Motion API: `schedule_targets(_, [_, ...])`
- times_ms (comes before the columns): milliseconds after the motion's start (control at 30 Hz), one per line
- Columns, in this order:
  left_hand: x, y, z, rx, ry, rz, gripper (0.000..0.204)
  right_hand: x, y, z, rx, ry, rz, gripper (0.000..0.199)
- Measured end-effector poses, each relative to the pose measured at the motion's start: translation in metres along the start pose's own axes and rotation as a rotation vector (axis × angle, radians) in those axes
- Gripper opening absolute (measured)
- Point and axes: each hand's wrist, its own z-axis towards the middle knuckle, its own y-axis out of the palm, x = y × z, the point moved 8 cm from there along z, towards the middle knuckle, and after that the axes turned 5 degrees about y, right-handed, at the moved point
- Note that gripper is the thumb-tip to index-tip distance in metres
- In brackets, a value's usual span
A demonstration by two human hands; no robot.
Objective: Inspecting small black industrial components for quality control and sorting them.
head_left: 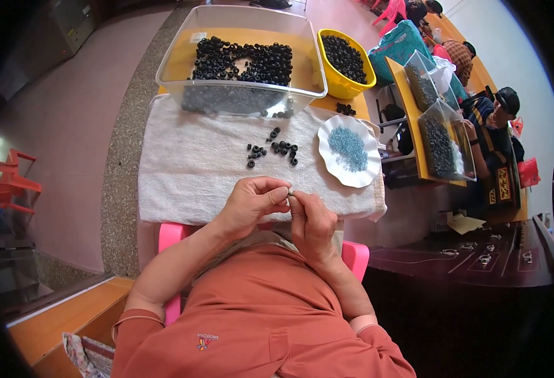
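Close in front of my body, over the near edge of a white towel (182, 167), my left hand (251, 205) and my right hand (313, 222) meet at the fingertips. Both are closed in a pinch around something tiny, mostly hidden by the fingers. Beyond them, small black ring-like parts (283, 147) lie loose in a group on the towel. To their right, a white wavy-edged plate (366, 179) holds a heap of small clear bluish pieces (347, 147).
A clear plastic bin (173, 60) of black parts stands at the back, beside a yellow basket (346, 91) of similar parts. Rightward, another person (500, 120) sits by a table with clear bins (440, 142). Red stools (9, 183) stand on the left floor.
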Motion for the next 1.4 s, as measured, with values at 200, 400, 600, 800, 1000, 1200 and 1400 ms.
schedule_targets(200, [0.007, -0.001, 0.001, -0.013, 0.132, 0.022, 0.022, 0.015, 0.003, -0.002, -0.057, 0.256, 0.180, 0.005])
schedule_targets(400, [0.012, -0.001, 0.000, -0.037, 0.217, 0.166, 0.023, 0.018, 0.004, -0.001, -0.167, 0.311, 0.192, 0.009])
schedule_targets(600, [0.013, 0.002, -0.002, -0.040, 0.245, 0.185, 0.022, 0.024, 0.007, -0.003, -0.233, 0.430, 0.372, 0.013])
schedule_targets(800, [0.017, 0.006, -0.006, -0.041, 0.291, 0.240, 0.020, 0.026, 0.011, -0.008, -0.204, 0.461, 0.492, 0.014])
schedule_targets(1000, [0.020, 0.011, -0.010, -0.049, 0.340, 0.324, 0.017, 0.025, 0.013, -0.013, -0.151, 0.602, 0.745, 0.017])
schedule_targets(1200, [0.019, 0.013, -0.011, -0.019, 0.393, 0.342, 0.018, 0.020, 0.009, -0.009, -0.072, 0.392, 0.563, 0.018])
schedule_targets(1400, [0.019, 0.008, -0.008, 0.009, 0.361, 0.342, 0.020, 0.033, 0.016, -0.004, -0.276, 0.511, 0.548, 0.023])
